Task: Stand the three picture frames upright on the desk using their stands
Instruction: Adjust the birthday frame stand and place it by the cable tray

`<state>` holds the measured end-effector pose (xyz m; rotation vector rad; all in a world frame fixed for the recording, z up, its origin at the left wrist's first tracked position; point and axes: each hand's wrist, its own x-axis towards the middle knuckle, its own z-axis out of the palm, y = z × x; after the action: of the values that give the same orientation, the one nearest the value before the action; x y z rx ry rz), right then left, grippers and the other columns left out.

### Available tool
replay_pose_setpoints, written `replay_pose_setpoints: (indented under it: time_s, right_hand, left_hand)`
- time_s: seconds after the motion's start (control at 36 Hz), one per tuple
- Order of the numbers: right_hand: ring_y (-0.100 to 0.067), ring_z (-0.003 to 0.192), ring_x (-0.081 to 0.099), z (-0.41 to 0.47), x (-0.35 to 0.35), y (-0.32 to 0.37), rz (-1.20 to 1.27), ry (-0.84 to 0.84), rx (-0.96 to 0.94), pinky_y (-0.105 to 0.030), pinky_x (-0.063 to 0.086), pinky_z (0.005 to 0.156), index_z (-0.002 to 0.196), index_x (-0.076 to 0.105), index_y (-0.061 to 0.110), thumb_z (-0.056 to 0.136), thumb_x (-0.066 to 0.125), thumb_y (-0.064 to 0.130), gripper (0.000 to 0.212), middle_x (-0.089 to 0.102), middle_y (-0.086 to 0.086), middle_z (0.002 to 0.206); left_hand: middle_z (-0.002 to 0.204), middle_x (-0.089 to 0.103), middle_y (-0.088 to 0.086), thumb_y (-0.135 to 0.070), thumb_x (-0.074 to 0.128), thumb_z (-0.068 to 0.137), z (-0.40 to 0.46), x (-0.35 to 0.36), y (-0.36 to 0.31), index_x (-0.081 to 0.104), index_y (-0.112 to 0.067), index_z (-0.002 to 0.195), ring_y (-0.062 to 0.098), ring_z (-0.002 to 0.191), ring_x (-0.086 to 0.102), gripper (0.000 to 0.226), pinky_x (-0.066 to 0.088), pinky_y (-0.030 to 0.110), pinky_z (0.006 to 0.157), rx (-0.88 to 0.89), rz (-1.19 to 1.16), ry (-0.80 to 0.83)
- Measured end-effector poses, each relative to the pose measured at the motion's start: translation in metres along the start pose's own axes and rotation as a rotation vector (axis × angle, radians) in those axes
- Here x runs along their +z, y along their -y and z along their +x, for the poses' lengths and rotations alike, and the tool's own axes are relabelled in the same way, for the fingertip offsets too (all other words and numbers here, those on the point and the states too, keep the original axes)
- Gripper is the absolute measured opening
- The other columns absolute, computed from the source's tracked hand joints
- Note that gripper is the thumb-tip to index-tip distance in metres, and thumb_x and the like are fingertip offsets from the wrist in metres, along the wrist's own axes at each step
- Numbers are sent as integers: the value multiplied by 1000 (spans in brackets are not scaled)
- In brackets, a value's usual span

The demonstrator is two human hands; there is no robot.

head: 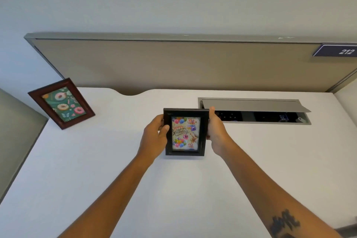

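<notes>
Both hands, left hand (154, 135) and right hand (216, 131), grip the black frame (185, 132) upright at centre of the white surface (116, 160). A brown frame (61, 103) already stands at ten o'clock. Next, likely settle it on its stand, unseen behind.

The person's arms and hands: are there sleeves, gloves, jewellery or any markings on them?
Both arms are bare up to the picture's edge: no sleeves, gloves or watch show. The left hand and right hand show no rings on the visible fingers. The right forearm carries a dark tattoo near the lower edge, too blurred to read.
</notes>
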<state>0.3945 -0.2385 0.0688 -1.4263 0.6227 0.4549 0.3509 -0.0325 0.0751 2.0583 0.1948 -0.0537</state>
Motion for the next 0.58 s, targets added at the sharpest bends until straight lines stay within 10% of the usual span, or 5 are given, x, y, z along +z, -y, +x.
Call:
replay_pose_setpoints:
  time_s: [0.11,0.28,0.58]
  right_hand:
    - [-18,100,74,30,10,27,-25,-16,-21,-39,54,89,104,73,32,106,24,77,66,86,3,83]
    - [-28,116,71,69,23,60,-13,11,29,-48,48,99,120,70,25,104,24,80,73,80,-10,119]
    - [-30,117,71,116,30,79,47,11,57,-51,47,112,130,69,19,107,25,75,75,80,-11,121]
  left_hand:
    - [137,66,-1,-17,57,108,43,2,-5,57,-17,143,8,118,57,35,53,24,90,-4,-10,-21]
    - [148,64,9,-17,57,109,96,7,-9,55,-15,148,29,136,60,40,55,44,104,-40,-32,-37]
    - [149,63,9,-18,57,108,148,19,-3,53,-17,151,28,137,59,42,56,44,104,-88,-53,-45]
